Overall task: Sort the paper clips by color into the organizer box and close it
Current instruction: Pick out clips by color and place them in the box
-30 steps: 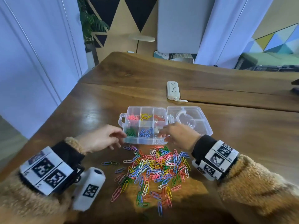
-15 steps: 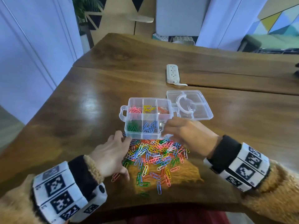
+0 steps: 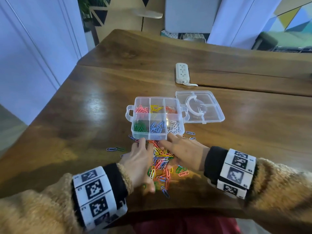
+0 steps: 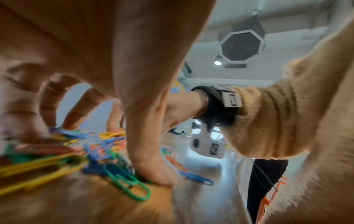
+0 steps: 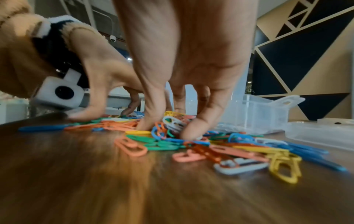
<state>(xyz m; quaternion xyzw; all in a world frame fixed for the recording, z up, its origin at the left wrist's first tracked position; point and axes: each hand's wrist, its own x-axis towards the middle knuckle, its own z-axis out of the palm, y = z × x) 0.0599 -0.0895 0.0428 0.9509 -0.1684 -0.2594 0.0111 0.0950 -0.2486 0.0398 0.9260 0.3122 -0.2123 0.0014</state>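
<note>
A clear organizer box stands open on the wooden table, its lid flat to the right. Its compartments hold pink, yellow and orange clips at the back and green, blue and white clips at the front. A mixed pile of colored paper clips lies just in front of it. My left hand is spread over the pile's left side, thumb pressing by a green clip. My right hand rests fingers-down on the right side; its thumb and a finger touch down on either side of a white clip.
A white power strip lies beyond the box near the seam between two tables. A few stray clips lie left of the pile and others by the box's right front corner. The table's near edge is just behind my wrists.
My right hand has drawn back from the box's front right compartment down onto the pile. My left hand has moved from beside the box onto the pile's left side.
</note>
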